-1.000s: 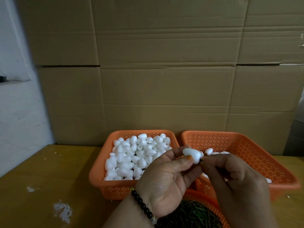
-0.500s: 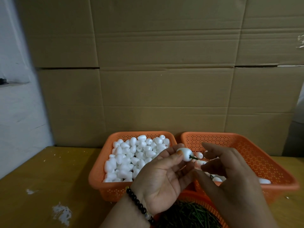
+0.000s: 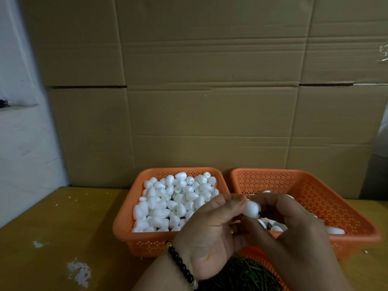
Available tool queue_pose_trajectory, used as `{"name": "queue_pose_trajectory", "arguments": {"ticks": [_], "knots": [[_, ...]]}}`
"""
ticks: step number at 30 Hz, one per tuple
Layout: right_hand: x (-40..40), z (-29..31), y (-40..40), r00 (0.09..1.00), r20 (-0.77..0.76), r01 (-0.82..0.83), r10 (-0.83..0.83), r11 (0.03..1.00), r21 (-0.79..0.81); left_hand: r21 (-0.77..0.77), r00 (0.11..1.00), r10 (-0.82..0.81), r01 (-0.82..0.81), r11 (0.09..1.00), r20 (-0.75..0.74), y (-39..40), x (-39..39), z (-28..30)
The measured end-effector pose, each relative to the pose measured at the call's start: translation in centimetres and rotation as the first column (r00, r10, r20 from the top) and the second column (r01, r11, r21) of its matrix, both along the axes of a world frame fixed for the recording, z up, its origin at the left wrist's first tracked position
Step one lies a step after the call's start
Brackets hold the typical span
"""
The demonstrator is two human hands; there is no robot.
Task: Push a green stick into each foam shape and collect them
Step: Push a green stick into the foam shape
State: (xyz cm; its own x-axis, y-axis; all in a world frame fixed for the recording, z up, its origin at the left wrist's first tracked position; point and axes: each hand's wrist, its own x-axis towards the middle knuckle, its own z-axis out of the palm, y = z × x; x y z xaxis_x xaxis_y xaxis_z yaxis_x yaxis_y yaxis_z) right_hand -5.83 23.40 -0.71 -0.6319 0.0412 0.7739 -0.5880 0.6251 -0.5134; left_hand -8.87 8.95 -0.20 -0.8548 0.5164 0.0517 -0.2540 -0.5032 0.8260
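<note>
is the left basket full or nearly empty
Full: white foam shapes heap across the left basket almost to its rim, hiding its floor.

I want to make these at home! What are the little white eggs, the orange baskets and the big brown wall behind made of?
The small white egg shapes look like matte foam, slightly pebbly. The orange perforated baskets look like smooth moulded plastic, dotted with tiny holes. The brown wall looks like cardboard boxes: dull, with creases and flap seams. The left hand pinches one foam shape.
</note>
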Motion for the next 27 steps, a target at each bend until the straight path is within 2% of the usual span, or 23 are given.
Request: {"name": "queue_pose_trajectory", "arguments": {"ticks": [3,10,15,20,23,27], "knots": [[0.3,0.5,-0.2,0.999,0.034,-0.003,0.004,0.999,-0.040,0.025,0.998,0.051,-0.050,0.998,-0.039,-0.5,-0.2,0.2],[0.4,0.7,0.0,0.995,0.094,0.009,-0.015,0.998,0.064,0.003,0.996,0.046,-0.046,0.999,-0.078,-1.0,-0.3,0.2],[0.1,0.2,0.1,0.999,0.037,-0.044,0.041,0.995,0.095,-0.002,0.997,0.023,-0.024,1.000,-0.073,-1.0,-0.3,0.2],[-0.1,0.3,0.3,0.997,-0.010,-0.070,0.072,0.991,0.114,-0.096,0.993,0.040,-0.051,0.994,-0.107,-0.8,-0.4,0.0],[0.0,0.6,0.2,0.994,-0.002,-0.106,0.107,0.992,0.064,-0.134,0.992,0.060,-0.074,0.988,-0.109,-0.6,-0.5,-0.2],[-0.1,0.6,0.7,0.986,0.131,-0.097,0.102,0.994,-0.051,-0.209,0.975,0.187,-0.209,0.955,-0.121,-1.5,-1.2,-0.1]]}}
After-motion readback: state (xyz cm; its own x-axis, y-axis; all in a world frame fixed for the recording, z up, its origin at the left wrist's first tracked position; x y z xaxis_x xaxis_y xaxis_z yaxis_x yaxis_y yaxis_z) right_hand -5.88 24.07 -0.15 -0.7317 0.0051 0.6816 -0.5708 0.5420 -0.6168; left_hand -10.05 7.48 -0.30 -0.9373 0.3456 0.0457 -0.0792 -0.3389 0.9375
